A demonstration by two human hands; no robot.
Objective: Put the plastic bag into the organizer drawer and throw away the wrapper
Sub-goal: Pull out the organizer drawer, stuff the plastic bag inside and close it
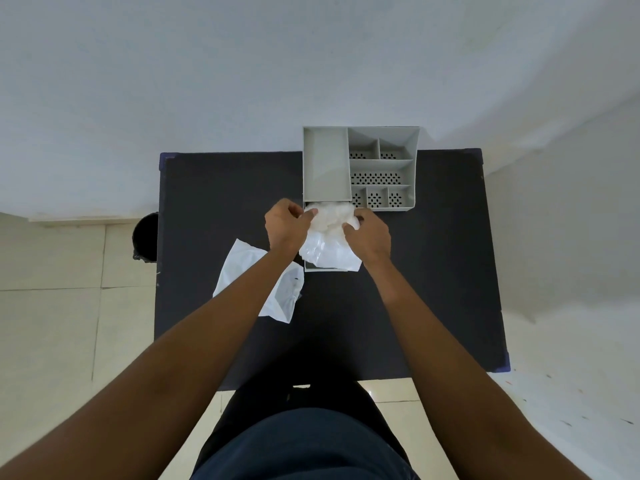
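Observation:
A grey desk organizer (325, 161) with several compartments stands at the far edge of the black table. Its drawer (320, 269) is pulled out toward me and holds a crumpled white plastic bag (327, 244). My left hand (285, 225) grips the bag's far left edge. My right hand (369, 235) grips its far right edge. Both hands press the bag at the drawer's inner end, and part of it hangs over the drawer's near rim. A flat clear wrapper (242, 268) lies on the table left of the drawer, partly under my left forearm.
The black table (433, 271) reaches from the white wall to my body. A black bin (145, 237) stands on the tiled floor by the table's far left side. Pale tiles surround the table.

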